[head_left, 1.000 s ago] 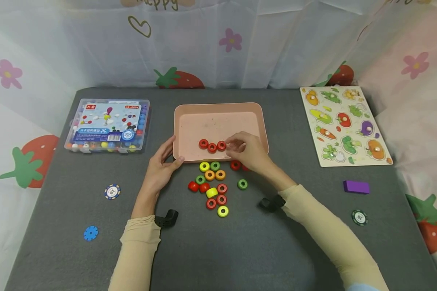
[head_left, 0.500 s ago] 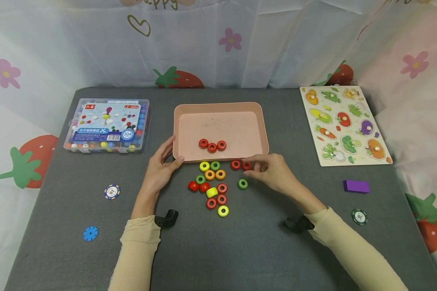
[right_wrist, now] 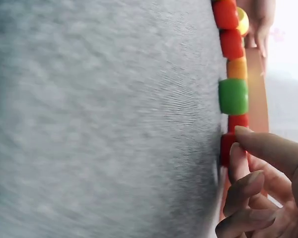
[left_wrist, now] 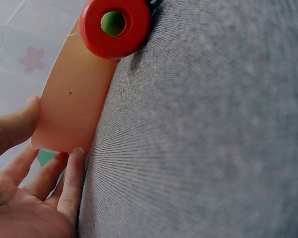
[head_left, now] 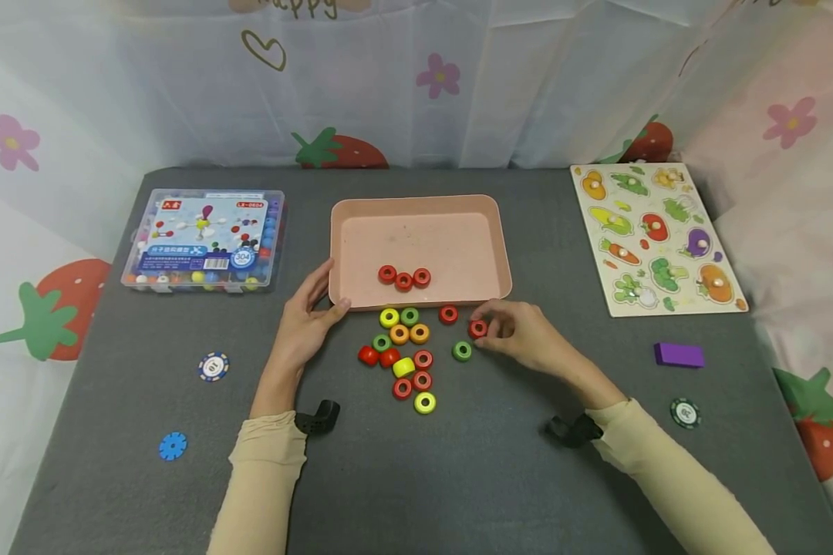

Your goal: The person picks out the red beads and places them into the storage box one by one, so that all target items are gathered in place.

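My right hand [head_left: 521, 331] pinches a red bead [head_left: 477, 329] between thumb and forefinger, just in front of the tray's right front corner. In the right wrist view the red bead [right_wrist: 228, 149] sits low, right at the grey cloth. My left hand [head_left: 301, 320] rests against the left front corner of the pink tray [head_left: 416, 206], fingers straight along its side and thumb at the front rim. Three red beads [head_left: 404, 281] lie in the tray. In front of it lie several yellow, green, orange and red beads, including a green bead [head_left: 462, 351] beside my right hand.
A clear lidded box [head_left: 208, 239] of small coloured parts stands at the back left. A vegetable puzzle board [head_left: 655, 239] lies at the back right. Poker chips [head_left: 214, 366], a blue notched disc [head_left: 173, 445] and a purple block [head_left: 679, 355] lie towards the sides.
My right hand has left the tray, reached the red beads in front of its right corner, and drawn one slightly towards me and rightward. My left hand stays at the tray.
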A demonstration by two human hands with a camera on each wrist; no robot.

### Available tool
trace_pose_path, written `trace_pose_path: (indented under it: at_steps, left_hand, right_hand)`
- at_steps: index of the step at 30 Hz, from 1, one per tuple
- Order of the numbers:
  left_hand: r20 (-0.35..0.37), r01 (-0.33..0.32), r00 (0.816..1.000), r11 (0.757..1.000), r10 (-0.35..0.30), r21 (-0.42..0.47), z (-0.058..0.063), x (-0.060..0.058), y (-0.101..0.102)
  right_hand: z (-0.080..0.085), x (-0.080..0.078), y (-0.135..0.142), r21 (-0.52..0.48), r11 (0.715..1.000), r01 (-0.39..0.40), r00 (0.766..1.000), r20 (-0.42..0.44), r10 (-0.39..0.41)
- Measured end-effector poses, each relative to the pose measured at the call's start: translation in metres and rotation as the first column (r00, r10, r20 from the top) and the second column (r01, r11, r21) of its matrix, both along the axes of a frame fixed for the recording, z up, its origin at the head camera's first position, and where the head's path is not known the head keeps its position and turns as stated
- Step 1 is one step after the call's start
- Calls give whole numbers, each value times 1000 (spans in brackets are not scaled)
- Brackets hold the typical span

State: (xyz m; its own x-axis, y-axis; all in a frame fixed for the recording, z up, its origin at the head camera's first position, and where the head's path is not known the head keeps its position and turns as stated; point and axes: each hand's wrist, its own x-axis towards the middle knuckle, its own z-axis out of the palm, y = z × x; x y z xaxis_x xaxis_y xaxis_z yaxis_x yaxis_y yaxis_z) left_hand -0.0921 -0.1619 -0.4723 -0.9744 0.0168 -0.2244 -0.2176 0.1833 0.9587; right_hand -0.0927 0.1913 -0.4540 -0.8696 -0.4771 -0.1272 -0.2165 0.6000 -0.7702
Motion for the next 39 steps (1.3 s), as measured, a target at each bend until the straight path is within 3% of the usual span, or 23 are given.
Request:
trace_pose_path:
  at_steps: [9,14,19,23,27,31,39]
  left_hand:
    - [3,-2,1000,1000,2,3,0,0,1]
    - [0,-1,1000,1000,1,4,0,0,1]
    - [2,-6,1000,1000,6,6,0,0,1]
    - [-3,-1,1000,1000,1,7,0,1,0]
    - [-10,1,1000,1000,-1,10,0,1,0]
    - [-10,-3,1000,1000,3,8,-1,1,0]
    - [-8,1,1000,1000,-1,-8,0,1,0]
  right_hand:
    - [-3,3,2,-4,1000,1,999,-35,-1]
    - [8,1,-5,-87,996,-3,995,-97,-6]
    - [17,-9,-14,-193,981,25,986,-159,-57]
    - [20,-23,-22,-213,975,57,972,-210,-103]
    - [20,-37,-29,-177,981,73,959,-258,-118]
    - [18,-50,-36,-120,989,82,960,-257,-110]
    - [7,-63,-50,72,991,111,987,-122,-102]
